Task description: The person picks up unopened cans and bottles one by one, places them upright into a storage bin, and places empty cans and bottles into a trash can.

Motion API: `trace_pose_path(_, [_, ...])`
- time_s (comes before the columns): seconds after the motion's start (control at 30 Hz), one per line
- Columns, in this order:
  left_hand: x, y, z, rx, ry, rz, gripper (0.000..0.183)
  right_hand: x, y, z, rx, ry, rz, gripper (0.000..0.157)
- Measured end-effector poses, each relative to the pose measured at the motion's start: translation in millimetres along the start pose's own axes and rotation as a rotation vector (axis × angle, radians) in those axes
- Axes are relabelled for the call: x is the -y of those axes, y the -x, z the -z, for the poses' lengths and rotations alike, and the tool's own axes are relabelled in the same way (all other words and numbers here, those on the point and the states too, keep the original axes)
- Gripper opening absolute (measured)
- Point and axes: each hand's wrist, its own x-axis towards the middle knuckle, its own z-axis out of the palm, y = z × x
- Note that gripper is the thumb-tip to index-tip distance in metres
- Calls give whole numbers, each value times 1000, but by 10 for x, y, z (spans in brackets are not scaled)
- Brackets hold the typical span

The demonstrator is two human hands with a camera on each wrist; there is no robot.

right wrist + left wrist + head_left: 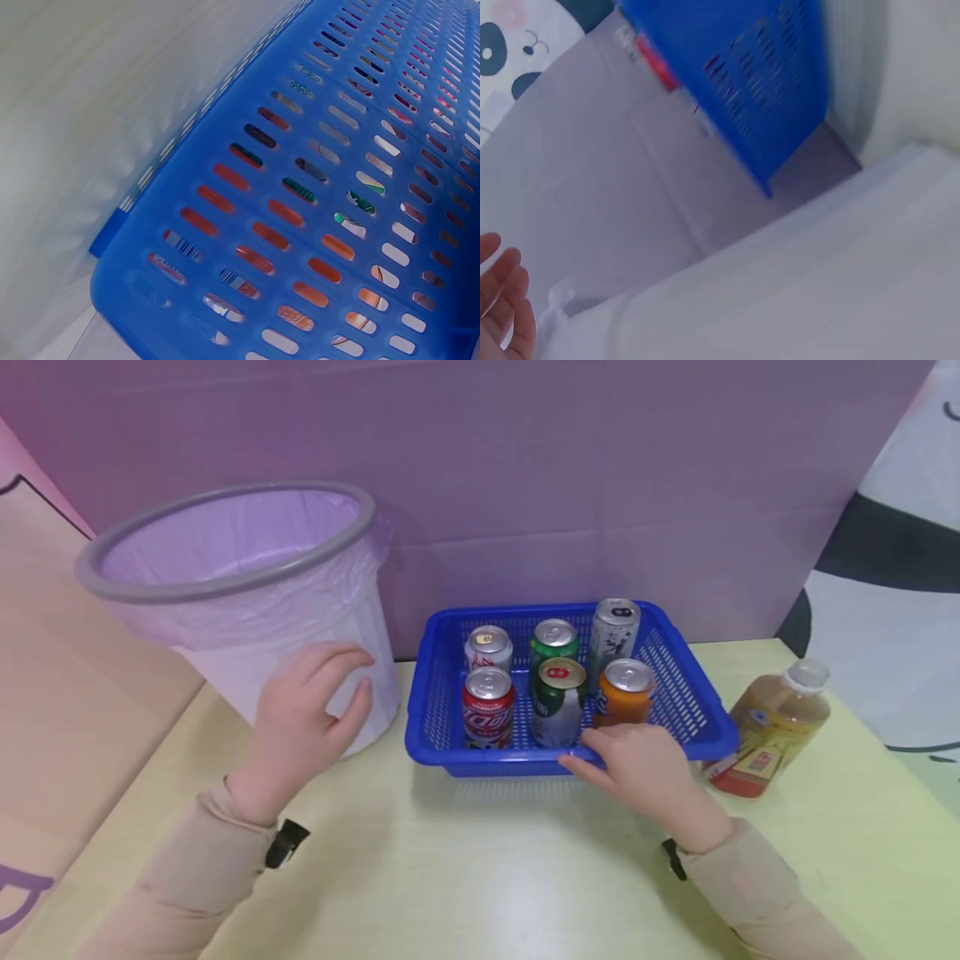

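Note:
A blue plastic basket (540, 762) with slotted walls holds several upright drink cans. In the front row are a red can (489, 710), a dark green can with a gold lid (558, 702) and an orange can (624, 693). My right hand (645, 768) grips the basket's front rim right of its middle, beside the orange can; the thumb lies along the outside. My left hand (303, 727) hovers before the white waste bin (382, 635), fingers loosely bent around nothing. In the left wrist view, fingers of that left hand (506, 307) show at the lower left edge.
Lining the bin is a thin plastic bag (300, 618), folded over under its grey rim. A plastic bottle of amber drink (772, 731) stands right of the basket. Behind the table (480, 877) runs a purple-grey backdrop (562, 468).

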Motion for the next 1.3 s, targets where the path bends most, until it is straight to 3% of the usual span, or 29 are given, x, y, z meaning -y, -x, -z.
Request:
trace_pose_path(0.37, [40,-373,354,-231,-35,44,22,-2,2,3,5,-1,-6,57])
trace_pose_path(0.67, [230,-514,528,-220,-211,137,26,1,-2,2,4,-2,-3,54])
trace_pose_path(0.87, [438,-439,652,-142,-286,224,34,-1,-6,-5,2,-2,2,56])
trace_pose_path(1.07, [605,-364,704,-151,-315,243,36,-1,-3,-6,-4,0,4,57])
trace_pose_path(1.3, [675,-322,736,-158,-323,280,40,-4,3,-7,-14,6,8,60])
